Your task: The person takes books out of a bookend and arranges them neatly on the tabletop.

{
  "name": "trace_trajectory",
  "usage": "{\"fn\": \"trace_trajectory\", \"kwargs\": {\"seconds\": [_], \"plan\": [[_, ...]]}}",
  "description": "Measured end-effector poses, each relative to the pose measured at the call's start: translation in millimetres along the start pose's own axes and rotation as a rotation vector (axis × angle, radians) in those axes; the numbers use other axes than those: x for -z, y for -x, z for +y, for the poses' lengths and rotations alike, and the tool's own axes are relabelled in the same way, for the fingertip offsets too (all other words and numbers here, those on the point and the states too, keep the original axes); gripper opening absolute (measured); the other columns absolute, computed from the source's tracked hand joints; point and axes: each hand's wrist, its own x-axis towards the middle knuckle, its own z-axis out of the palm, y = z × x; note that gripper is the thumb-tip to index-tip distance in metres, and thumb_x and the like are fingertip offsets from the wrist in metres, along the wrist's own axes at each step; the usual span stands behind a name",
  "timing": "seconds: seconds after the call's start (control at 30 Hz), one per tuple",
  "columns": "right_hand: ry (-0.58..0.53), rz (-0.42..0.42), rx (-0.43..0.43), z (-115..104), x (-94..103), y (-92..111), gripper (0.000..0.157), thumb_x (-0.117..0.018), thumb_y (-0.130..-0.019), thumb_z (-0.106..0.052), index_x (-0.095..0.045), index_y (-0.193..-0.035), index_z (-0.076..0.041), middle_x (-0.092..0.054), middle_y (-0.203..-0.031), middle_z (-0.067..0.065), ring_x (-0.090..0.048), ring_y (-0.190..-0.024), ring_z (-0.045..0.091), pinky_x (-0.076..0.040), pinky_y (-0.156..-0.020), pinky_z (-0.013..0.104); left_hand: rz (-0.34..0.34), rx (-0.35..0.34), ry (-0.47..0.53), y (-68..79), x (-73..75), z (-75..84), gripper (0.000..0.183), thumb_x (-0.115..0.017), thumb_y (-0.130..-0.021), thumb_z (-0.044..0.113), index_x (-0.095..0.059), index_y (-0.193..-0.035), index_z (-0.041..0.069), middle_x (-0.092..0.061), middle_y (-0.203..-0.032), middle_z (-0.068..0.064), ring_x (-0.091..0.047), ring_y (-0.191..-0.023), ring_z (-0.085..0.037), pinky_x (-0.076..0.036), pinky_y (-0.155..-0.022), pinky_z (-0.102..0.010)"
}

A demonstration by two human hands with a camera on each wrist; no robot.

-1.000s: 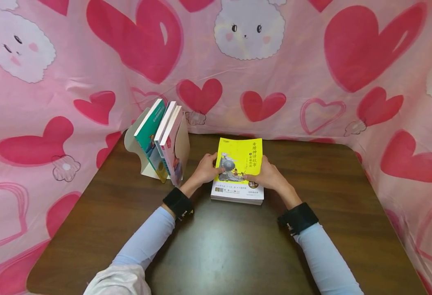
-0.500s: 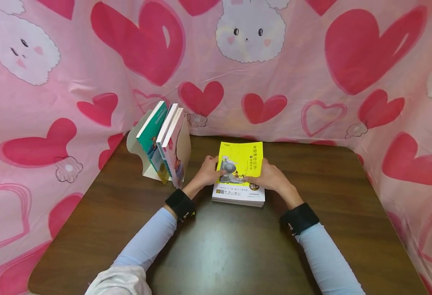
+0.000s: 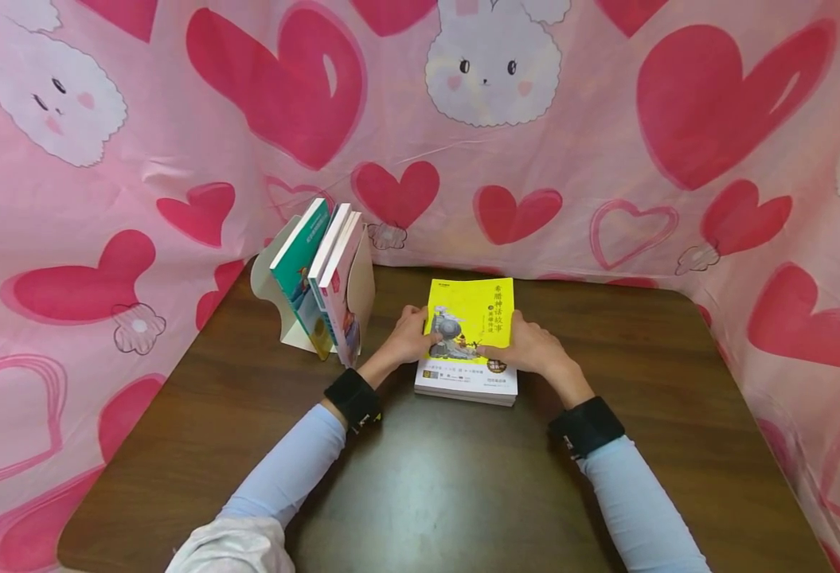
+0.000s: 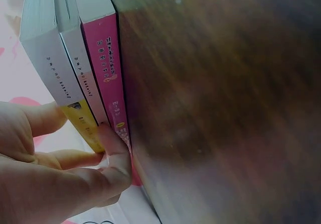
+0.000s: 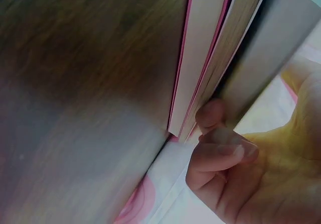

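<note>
A yellow-and-white paperback book (image 3: 471,298) lies face up on a small stack near the middle of the table. My left hand (image 3: 404,341) grips its left side, the thumb over the cover. In the left wrist view, fingertips press the spines, where a thin white-spined book (image 4: 82,76) lies under the yellow one and a pink-spined book (image 4: 104,58) at the bottom. From the right, my right hand (image 3: 533,350) holds the yellow book with its thumb on the cover. The right wrist view shows its other fingers curled against the page edges (image 5: 200,58).
A cream bookend rack (image 3: 269,278) stands at the left back, holding several upright books, including a green one (image 3: 303,251) and a pink one (image 3: 346,302). The dark wooden table (image 3: 420,493) meets a pink heart-printed curtain (image 3: 570,151) at the back and sides.
The head view has shifted slightly, so everything sits a little lower in it. Both hands keep their hold at the sides of the yellow book.
</note>
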Motion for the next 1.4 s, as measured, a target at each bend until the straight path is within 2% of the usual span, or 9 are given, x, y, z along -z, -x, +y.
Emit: {"fn": "trace_trajectory", "kwargs": {"seconds": [0.33, 0.47, 0.57, 0.67, 0.8, 1.0, 1.2, 1.4], "plan": [[-0.027, 0.012, -0.014, 4, -4.6, 2, 0.082, -0.079, -0.09, -0.052, -0.041, -0.151, -0.013, -0.063, -0.121, 0.009, -0.063, -0.102, 0.029, -0.052, -0.086, 0.048, 0.001, 0.009, -0.014, 0.2, -0.3, 2.3, 0.073, -0.068, -0.104, 0.02, -0.032, -0.163, -0.002, -0.036, -0.154, -0.022, -0.043, -0.131, -0.035, -0.039, -0.113, -0.047], [-0.026, -0.016, -0.054, 4, -6.7, 6, 0.094, -0.073, -0.095, -0.051, -0.025, -0.16, -0.003, -0.06, -0.135, 0.019, -0.06, -0.113, 0.036, -0.051, -0.093, 0.052, -0.004, 0.011, -0.014, 0.6, -0.3, 1.5, 0.073, -0.067, -0.104, 0.02, -0.031, -0.163, -0.002, -0.035, -0.154, -0.022, -0.043, -0.132, -0.036, -0.038, -0.114, -0.048], [-0.012, -0.031, -0.082, 3, -7.1, 9, 0.1, -0.068, -0.1, -0.047, -0.01, -0.164, 0.003, -0.049, -0.15, 0.026, -0.055, -0.122, 0.04, -0.048, -0.102, 0.056, -0.004, 0.006, -0.005, 0.0, 0.0, 1.0, 0.072, -0.067, -0.104, 0.019, -0.031, -0.163, -0.002, -0.035, -0.153, -0.023, -0.042, -0.131, -0.037, -0.038, -0.113, -0.049], [0.017, -0.05, -0.095, 0, -7.6, 12, 0.094, -0.062, -0.106, -0.038, -0.005, -0.164, 0.008, -0.037, -0.16, 0.031, -0.05, -0.128, 0.042, -0.041, -0.112, 0.06, -0.01, 0.001, -0.004, -0.8, 0.6, 0.4, 0.073, -0.067, -0.104, 0.02, -0.031, -0.163, -0.002, -0.035, -0.153, -0.023, -0.042, -0.131, -0.037, -0.038, -0.113, -0.048], [0.062, -0.077, -0.093, -7, -8.9, 17, 0.081, -0.054, -0.11, -0.027, -0.007, -0.161, 0.014, -0.029, -0.162, 0.036, -0.047, -0.13, 0.044, -0.034, -0.117, 0.062, -0.024, -0.007, -0.009, -0.8, 1.3, -0.2, 0.076, -0.066, -0.104, 0.021, -0.026, -0.164, -0.003, -0.033, -0.155, -0.024, -0.042, -0.133, -0.037, -0.037, -0.115, -0.048], [0.094, -0.071, -0.124, -14, -10.1, 22, 0.074, -0.052, -0.11, -0.021, -0.012, -0.161, 0.014, -0.033, -0.159, 0.037, -0.048, -0.127, 0.044, -0.036, -0.115, 0.064, -0.041, -0.03, -0.003, 2.4, 4.5, 1.0, 0.073, -0.06, -0.108, 0.026, -0.024, -0.166, 0.0, -0.034, -0.158, -0.025, -0.042, -0.137, -0.038, -0.033, -0.12, -0.051], [0.091, -0.06, -0.139, -15, -10.2, 25, 0.075, -0.053, -0.11, -0.022, -0.012, -0.162, 0.011, -0.035, -0.158, 0.035, -0.05, -0.124, 0.044, -0.04, -0.112, 0.062, -0.036, -0.098, 0.004, 16.8, 12.5, 5.9, 0.071, -0.058, -0.109, 0.028, -0.025, -0.165, -0.001, -0.039, -0.157, -0.026, -0.044, -0.136, -0.037, -0.034, -0.12, -0.052], [0.073, -0.058, -0.142, -14, -11.4, 28, 0.077, -0.055, -0.109, -0.024, -0.012, -0.163, 0.009, -0.037, -0.158, 0.033, -0.05, -0.124, 0.044, -0.041, -0.111, 0.061, 0.003, -0.168, 0.014, 50.0, 23.8, 12.6, 0.066, -0.062, -0.107, 0.025, -0.035, -0.161, -0.001, -0.045, -0.154, -0.025, -0.051, -0.133, -0.039, -0.042, -0.115, -0.053]]}}
